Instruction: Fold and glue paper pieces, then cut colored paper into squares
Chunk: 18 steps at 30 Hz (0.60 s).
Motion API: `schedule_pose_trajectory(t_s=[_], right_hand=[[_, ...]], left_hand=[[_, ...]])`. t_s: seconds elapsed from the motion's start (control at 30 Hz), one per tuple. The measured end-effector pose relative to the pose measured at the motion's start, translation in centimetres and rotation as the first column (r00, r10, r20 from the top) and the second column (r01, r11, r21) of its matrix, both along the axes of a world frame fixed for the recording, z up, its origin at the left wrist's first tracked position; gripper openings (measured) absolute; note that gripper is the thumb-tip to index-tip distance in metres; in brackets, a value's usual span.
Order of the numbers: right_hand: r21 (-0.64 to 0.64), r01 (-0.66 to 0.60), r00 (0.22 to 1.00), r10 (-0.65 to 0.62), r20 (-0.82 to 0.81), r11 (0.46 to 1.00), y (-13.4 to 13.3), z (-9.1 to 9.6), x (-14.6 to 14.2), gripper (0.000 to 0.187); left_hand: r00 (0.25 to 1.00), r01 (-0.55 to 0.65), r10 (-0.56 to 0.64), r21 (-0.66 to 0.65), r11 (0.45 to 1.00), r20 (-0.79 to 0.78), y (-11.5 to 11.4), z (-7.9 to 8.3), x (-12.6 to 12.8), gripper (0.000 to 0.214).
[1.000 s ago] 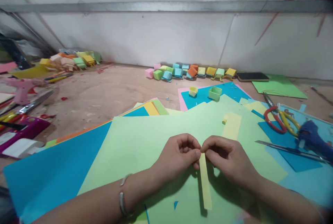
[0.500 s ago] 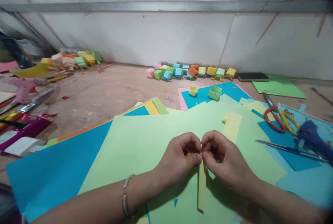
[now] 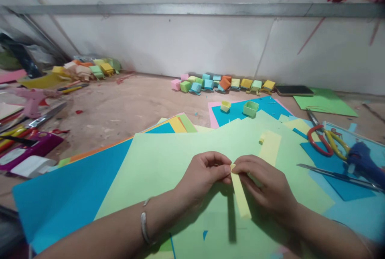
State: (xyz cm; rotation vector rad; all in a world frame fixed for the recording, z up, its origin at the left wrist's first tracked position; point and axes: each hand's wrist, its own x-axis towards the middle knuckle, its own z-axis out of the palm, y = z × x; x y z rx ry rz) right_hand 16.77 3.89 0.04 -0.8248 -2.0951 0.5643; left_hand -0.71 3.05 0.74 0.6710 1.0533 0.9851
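Note:
A narrow pale yellow paper strip (image 3: pixel 241 195) is pinched at its far end between my left hand (image 3: pixel 204 175) and my right hand (image 3: pixel 264 185). Both hands have thumb and fingers pressed together on that end. The strip slants toward me, lifted above a large light green sheet (image 3: pixel 168 158). My left wrist wears a silver bangle (image 3: pixel 144 223). A wider yellow strip (image 3: pixel 270 145) lies flat just beyond my right hand.
Blue sheets (image 3: pixel 66 195) lie under the green one. Red and yellow scissors (image 3: pixel 323 140), a blue glue gun (image 3: pixel 362 160) and a metal blade (image 3: pixel 333 173) sit at right. Small folded paper boxes (image 3: pixel 224 83) line the wall; two more (image 3: pixel 249 108) stand nearer. Pens and scissors (image 3: pixel 45 115) clutter the left.
The strip's free end has swung up and to the right, so it looks shorter. My hands stayed pinched on its far end, shifting slightly.

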Motion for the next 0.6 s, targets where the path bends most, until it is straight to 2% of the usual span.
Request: schedule_pose_trajectory(t_s=[0.1,0.17,0.33,0.6], right_hand=[[-0.141,0.056,0.998,-0.061,-0.032,0.988,-0.1,-0.1,0.0,0.014],[-0.264,0.082,0.994,-0.096,-0.042,0.961,-0.2,-0.1,0.0,0.014],[-0.548,0.110,0.978,-0.188,-0.087,0.829,-0.3,0.0,-0.4,0.009],[-0.700,0.086,0.926,-0.315,-0.206,0.709,-0.7,0.2,-1.1,0.013]], left_hand=[[1.000,-0.003,0.004,-0.009,1.000,0.021,-0.1,-0.2,0.1,0.020],[1.000,0.012,-0.012,0.004,1.000,0.014,-0.1,-0.3,0.2,0.019],[1.000,0.010,-0.010,0.003,1.000,0.010,-0.2,-0.4,0.4,0.022],[0.996,0.004,0.006,0.112,0.994,-0.089,-0.3,-0.4,0.5,0.017]])
